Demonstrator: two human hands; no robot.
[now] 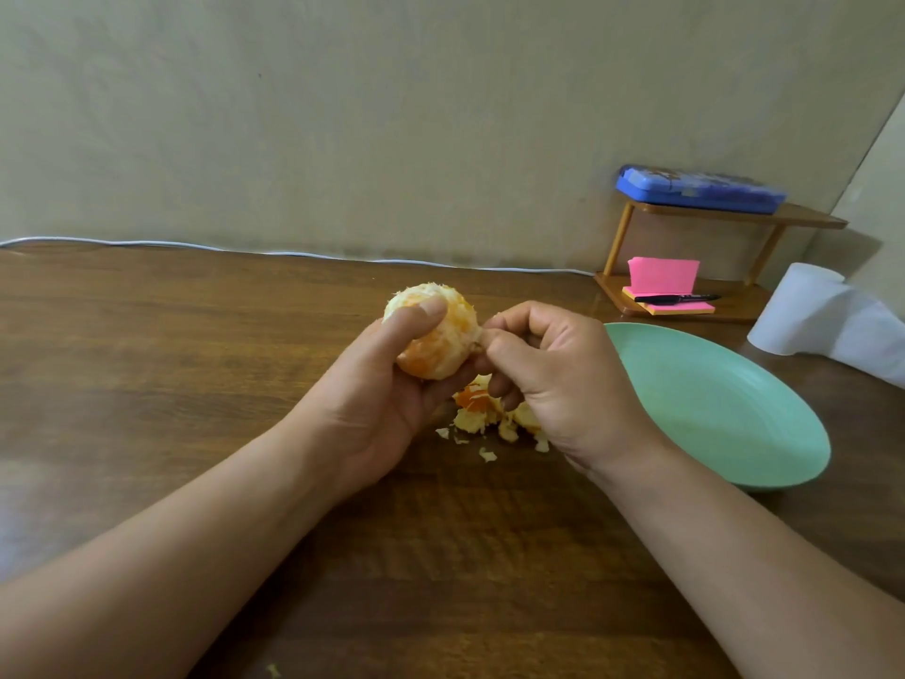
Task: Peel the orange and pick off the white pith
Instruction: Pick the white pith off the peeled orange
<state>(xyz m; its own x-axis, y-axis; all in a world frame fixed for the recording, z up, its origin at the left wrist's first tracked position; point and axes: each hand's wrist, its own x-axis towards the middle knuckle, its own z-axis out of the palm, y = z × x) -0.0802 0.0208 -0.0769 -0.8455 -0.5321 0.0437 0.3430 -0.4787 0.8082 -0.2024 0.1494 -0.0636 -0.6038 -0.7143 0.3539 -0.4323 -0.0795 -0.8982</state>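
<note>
My left hand (pixel 377 399) holds a peeled orange (pixel 440 343) above the wooden table, thumb pressed across its top. The fruit is bare of rind and shows patches of white pith over the orange flesh. My right hand (pixel 548 374) is at the orange's right side, its thumb and forefinger pinched together on a bit of pith at the fruit's surface. Under both hands lies a heap of torn peel and pith scraps (pixel 489 416) on the table.
A pale green plate (pixel 725 409) lies right of my right hand. Behind it are a white paper roll (pixel 813 311) and a small wooden shelf (pixel 734 215) holding a blue case (pixel 700 188), pink sticky notes (pixel 661 279) and a black pen (pixel 676 298). A white cable (pixel 196 246) runs along the wall.
</note>
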